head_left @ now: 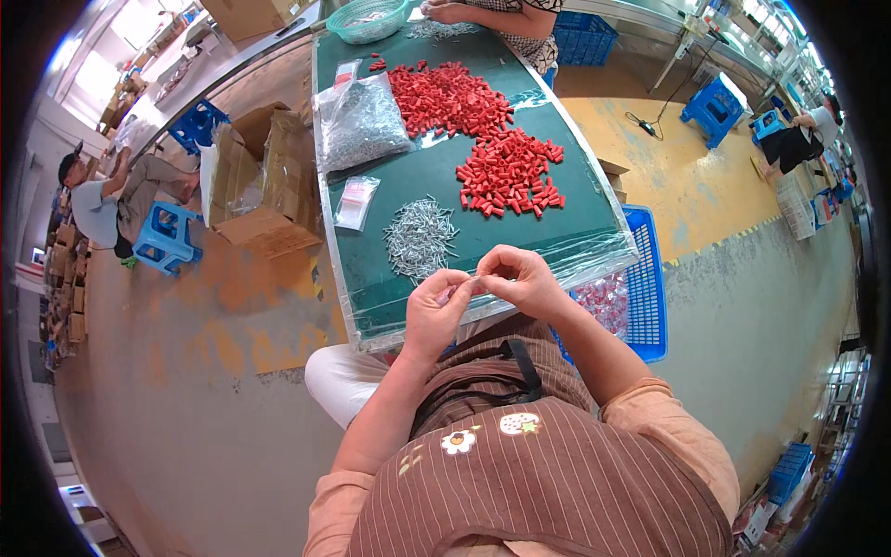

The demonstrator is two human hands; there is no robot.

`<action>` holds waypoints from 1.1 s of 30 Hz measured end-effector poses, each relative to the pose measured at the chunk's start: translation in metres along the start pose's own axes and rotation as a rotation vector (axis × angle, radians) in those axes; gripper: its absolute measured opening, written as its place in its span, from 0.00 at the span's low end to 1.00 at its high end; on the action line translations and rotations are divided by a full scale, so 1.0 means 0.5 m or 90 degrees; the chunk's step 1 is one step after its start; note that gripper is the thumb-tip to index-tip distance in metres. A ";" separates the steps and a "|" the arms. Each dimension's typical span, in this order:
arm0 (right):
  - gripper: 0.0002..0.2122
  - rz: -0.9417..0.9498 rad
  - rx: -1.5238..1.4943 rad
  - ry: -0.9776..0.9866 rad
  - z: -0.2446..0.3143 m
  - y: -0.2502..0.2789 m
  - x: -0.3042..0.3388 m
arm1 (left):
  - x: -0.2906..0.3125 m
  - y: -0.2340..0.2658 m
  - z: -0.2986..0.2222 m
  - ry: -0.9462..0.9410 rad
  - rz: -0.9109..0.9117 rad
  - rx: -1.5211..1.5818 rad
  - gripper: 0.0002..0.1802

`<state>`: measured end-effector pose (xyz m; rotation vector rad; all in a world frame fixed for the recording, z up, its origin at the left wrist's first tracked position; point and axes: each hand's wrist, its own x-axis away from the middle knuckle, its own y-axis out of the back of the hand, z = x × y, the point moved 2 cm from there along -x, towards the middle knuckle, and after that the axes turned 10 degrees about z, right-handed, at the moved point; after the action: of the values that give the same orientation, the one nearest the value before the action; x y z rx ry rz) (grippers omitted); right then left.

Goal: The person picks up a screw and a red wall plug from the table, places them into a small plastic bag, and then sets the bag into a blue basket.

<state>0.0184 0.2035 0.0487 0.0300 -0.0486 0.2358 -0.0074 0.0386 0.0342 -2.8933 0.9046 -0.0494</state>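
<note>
My left hand [436, 311] and my right hand [524, 283] meet at the table's near edge, fingertips pinched together. Between them is a small clear plastic bag [447, 295] with a reddish tint, mostly covered by the fingers. Just beyond my left hand lies a heap of small silver screws [419, 239]. Red plastic wall plugs form two piles, a nearer one [510, 174] and a farther one [447, 97]. Left of the screws rests a stack of flat clear bags [356, 202]. Behind it sits a large clear bag full of screws [362, 123].
The green-topped table [376, 265] has a film-wrapped edge. A blue basket [647, 288] holding filled bags stands low at its right. Cardboard boxes [264, 181] stand left. Across the table a co-worker's hands [450, 11] are beside a green basket [367, 20]. Blue stools [167, 237] stand around.
</note>
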 end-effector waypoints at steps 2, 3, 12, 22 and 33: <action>0.04 -0.024 -0.097 0.026 -0.009 0.009 0.001 | 0.001 0.005 0.001 0.016 0.004 0.003 0.02; 0.04 -0.026 -0.096 0.026 -0.011 0.016 0.005 | 0.000 0.006 0.002 0.010 -0.003 0.006 0.02; 0.03 -0.121 0.112 -0.053 0.077 0.159 0.153 | -0.004 0.032 0.022 0.205 0.039 0.338 0.08; 0.05 -0.399 0.314 -0.098 0.057 0.226 0.262 | -0.009 0.009 0.042 0.242 0.039 0.549 0.14; 0.08 -0.070 0.213 0.053 0.009 -0.023 0.006 | 0.002 -0.007 0.020 0.207 0.012 0.262 0.05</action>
<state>0.0239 0.1927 0.0533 0.3549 0.0755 0.1328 -0.0039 0.0420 0.0245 -2.5273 0.8439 -0.6399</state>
